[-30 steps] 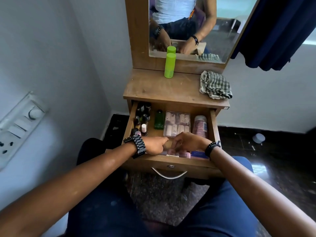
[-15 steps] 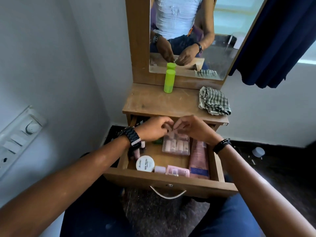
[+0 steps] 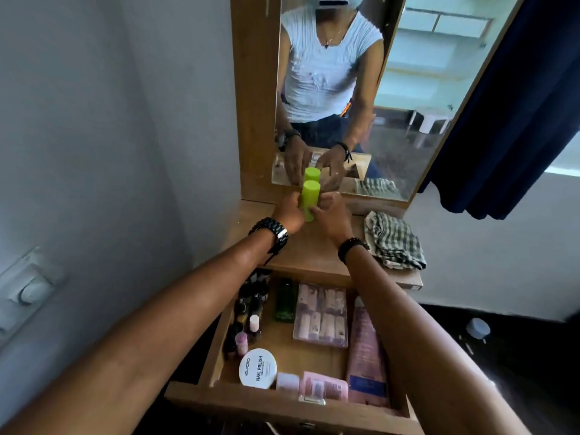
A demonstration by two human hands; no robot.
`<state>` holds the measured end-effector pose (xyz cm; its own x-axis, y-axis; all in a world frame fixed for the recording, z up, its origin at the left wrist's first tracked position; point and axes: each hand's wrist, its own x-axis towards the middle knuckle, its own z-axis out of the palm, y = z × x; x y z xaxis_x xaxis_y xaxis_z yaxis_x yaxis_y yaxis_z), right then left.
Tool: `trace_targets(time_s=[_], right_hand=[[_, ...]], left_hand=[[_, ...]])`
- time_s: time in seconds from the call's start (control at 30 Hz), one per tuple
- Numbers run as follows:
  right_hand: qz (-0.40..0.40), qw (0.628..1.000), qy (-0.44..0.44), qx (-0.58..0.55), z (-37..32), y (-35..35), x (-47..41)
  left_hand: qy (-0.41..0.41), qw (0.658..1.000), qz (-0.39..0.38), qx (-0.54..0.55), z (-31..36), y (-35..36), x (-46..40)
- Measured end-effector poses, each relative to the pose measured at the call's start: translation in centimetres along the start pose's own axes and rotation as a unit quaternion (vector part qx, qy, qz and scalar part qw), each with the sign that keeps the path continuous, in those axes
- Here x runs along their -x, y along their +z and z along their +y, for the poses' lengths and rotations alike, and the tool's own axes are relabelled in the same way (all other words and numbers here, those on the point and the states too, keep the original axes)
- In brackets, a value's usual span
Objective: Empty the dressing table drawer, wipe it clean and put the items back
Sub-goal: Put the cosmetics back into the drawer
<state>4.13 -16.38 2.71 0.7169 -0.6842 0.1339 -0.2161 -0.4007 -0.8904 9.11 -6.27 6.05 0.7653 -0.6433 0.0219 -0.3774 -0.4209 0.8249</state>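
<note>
Both hands reach far over the open drawer (image 3: 282, 400) to the tabletop: left hand (image 3: 287, 213) and right hand (image 3: 332, 218) curl beside the upright green bottle (image 3: 310, 199); whether they hold anything is unclear.

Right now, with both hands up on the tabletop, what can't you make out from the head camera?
- What the left hand and right hand carry, if anything: curled fingers hide it, beside the green bottle.
- Drawer's right side: the right forearm covers part of the pink tube.
- Drawer's back left: dark small bottles sit in shadow, blurred.
- Drawer handle: cut off by the bottom edge.
</note>
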Motion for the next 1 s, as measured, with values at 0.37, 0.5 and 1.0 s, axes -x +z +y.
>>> trace_targets(time_s=[0.37, 0.5, 1.0], right_hand=[[-0.077, 0.991, -0.111, -0.014, 0.4, -1.7, 1.8], [-0.153, 0.979, -0.129, -0.025, 0.3, -4.4, 4.5], [-0.368, 0.926, -0.003, 0.082, 6.6, -8.7, 15.6]], left_hand=[[-0.037, 0.978, 0.038, 0.203, -1.2, -0.4, 1.0], [-0.068, 0.939, -0.011, 0.336, -1.2, -0.8, 4.5], [0.122, 0.948, -0.165, -0.241, -4.9, 2.0, 16.5]])
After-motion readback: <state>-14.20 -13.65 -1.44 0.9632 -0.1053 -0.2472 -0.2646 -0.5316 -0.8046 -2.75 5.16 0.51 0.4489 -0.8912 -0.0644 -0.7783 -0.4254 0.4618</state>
